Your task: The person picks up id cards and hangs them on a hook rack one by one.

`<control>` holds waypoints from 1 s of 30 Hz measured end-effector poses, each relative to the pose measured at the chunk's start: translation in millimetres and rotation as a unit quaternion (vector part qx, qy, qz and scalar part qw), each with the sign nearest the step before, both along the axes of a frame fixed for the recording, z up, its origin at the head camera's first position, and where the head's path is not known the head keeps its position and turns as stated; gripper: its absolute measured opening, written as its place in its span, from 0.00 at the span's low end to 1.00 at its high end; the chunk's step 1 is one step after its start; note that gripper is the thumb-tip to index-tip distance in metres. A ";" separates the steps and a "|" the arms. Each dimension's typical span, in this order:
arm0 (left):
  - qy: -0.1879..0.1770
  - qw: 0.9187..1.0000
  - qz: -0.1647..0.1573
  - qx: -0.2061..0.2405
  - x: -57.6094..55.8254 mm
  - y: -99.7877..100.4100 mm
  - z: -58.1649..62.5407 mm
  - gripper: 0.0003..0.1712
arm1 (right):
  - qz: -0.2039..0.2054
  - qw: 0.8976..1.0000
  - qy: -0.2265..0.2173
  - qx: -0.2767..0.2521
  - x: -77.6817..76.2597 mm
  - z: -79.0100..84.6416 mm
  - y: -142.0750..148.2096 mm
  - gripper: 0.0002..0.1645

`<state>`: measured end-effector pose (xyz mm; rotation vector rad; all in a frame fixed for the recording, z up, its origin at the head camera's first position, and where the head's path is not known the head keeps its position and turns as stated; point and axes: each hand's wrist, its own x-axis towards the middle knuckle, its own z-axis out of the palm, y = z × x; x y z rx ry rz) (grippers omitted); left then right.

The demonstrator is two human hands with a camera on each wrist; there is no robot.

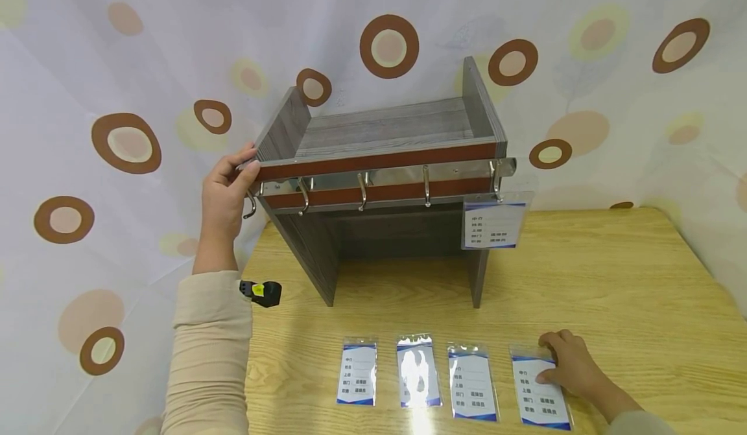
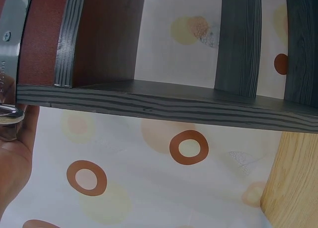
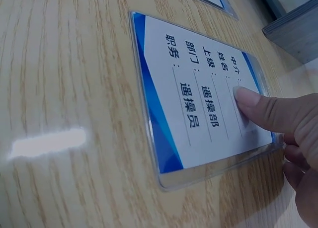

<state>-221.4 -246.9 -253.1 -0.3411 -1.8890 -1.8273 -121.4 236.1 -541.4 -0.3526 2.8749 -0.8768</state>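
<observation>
A grey wooden shelf (image 1: 373, 127) stands on the table with a metal hook rail (image 1: 397, 179) across its front. My left hand (image 1: 224, 192) grips the shelf's front left corner, thumb on the front and fingers over the side. From the rightmost hook hangs a name badge (image 1: 495, 224) in a clear sleeve. My right hand (image 1: 574, 367) is at the rightmost badge (image 1: 543, 393) on the table. In the right wrist view, the thumb lies on that badge's (image 3: 198, 114) face, and the other fingers curl in at its edge, pinching it.
Left of the right hand, a row of further badges lies flat: one badge (image 1: 473, 383), a glare-covered badge (image 1: 417, 370) and another badge (image 1: 357, 373). The wooden table (image 1: 613, 279) meets a dotted wall covering (image 1: 443, 7). Several hooks are bare.
</observation>
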 end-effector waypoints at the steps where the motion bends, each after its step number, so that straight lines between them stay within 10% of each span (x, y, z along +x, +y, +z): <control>1: -0.001 1.000 0.000 0.000 0.0 0.1 0.1 0.10 | 0.000 1.000 -0.002 -0.001 -0.2 0.3 -0.3 0.35; 30: -0.008 1.000 0.006 0.000 -1.2 -0.1 1.4 0.10 | -0.077 0.990 -0.048 -0.111 1.3 3.0 4.8 0.28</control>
